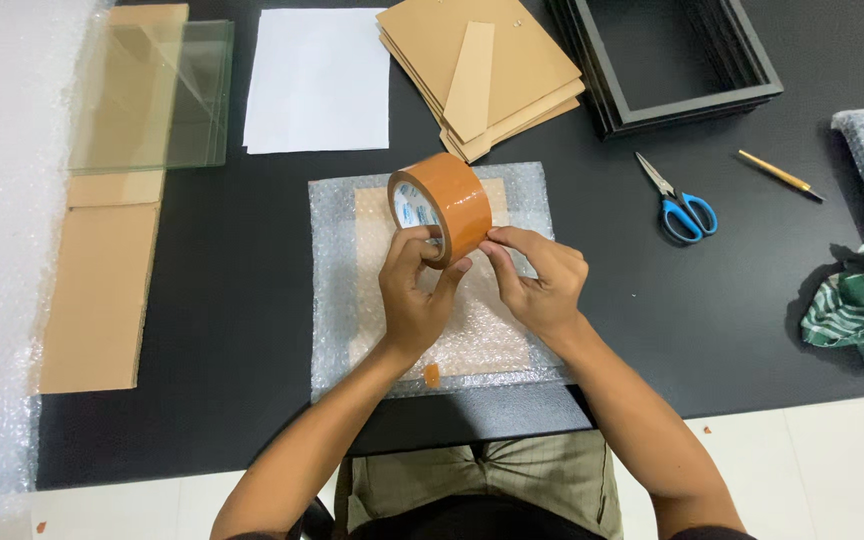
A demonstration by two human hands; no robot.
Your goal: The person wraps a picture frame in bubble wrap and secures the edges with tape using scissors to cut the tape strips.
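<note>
Tape roll [442, 205] held above the bubble-wrapped flat panel [430, 190] on the table [232, 300]. My left hand [414, 295] fingers clamped on the roll; right hand [537, 280] fingertips pinched together at its edge, seemingly picking the tape end. One short strip [431, 375] already on the wrap's near edge; the rest looks untaped.

Flat square bubble-wrapped package [512, 205] on black table [232, 300], beneath the hands [482, 285].

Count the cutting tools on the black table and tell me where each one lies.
1: the blue-handled scissors lie closed on the black table, right of the bubble-wrapped board and below the stacked black frames. Others may be hidden under the stacks.
</note>
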